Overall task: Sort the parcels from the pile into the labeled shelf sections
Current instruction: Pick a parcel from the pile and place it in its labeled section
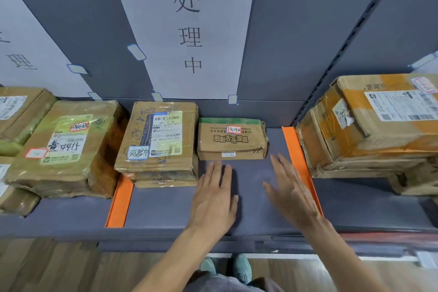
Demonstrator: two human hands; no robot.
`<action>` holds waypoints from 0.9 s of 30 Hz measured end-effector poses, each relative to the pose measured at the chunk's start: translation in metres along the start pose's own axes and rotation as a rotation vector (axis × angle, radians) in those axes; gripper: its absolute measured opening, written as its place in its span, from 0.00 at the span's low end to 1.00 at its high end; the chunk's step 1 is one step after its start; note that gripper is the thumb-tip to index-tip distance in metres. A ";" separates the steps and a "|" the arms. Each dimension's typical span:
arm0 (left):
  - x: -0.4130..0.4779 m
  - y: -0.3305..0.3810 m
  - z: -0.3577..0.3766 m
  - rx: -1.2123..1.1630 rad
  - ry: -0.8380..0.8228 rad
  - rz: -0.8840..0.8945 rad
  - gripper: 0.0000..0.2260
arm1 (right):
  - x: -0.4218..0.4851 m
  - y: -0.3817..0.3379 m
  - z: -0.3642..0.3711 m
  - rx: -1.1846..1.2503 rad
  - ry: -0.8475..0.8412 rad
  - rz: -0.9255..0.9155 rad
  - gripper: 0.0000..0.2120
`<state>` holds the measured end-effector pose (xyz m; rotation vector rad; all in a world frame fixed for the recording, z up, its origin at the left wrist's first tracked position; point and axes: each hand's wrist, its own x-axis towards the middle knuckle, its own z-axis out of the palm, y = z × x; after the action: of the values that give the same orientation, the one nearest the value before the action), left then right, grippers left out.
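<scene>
A small brown parcel with a green band (232, 140) lies at the back of the middle shelf section, under the white paper sign (189, 31). To its left stands a stack of flat cardboard parcels (157, 142) with a handwritten sticker. My left hand (214, 199) hovers flat over the grey shelf (166, 208) just in front of the small parcel, fingers straight, holding nothing. My right hand (290, 192) is held beside it with straight spread fingers, near the right orange divider (299, 163), also empty.
The left orange divider (120, 201) separates a section with tape-wrapped parcels (64, 147). The right section holds a large stack of taped cardboard boxes (372, 125). Another paper sign (26, 50) hangs at the left. Wooden floor and my shoes (225, 268) show below.
</scene>
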<state>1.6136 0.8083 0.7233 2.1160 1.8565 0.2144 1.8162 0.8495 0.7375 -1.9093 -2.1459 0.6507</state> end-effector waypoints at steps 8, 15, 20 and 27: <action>-0.013 0.007 0.018 -0.021 -0.082 0.094 0.31 | -0.061 0.016 0.009 -0.013 0.097 0.059 0.29; -0.021 0.031 0.017 0.027 -0.104 0.097 0.32 | -0.092 0.036 0.000 0.010 0.147 0.038 0.28; -0.028 0.060 0.011 0.048 -0.044 0.077 0.31 | -0.101 0.049 -0.014 0.036 0.114 0.043 0.31; -0.059 0.113 0.009 0.028 0.064 -0.016 0.31 | -0.118 0.074 -0.044 0.025 0.051 -0.042 0.31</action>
<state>1.7134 0.7371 0.7583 2.1354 1.9229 0.2568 1.9189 0.7479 0.7604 -1.8429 -2.1304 0.6113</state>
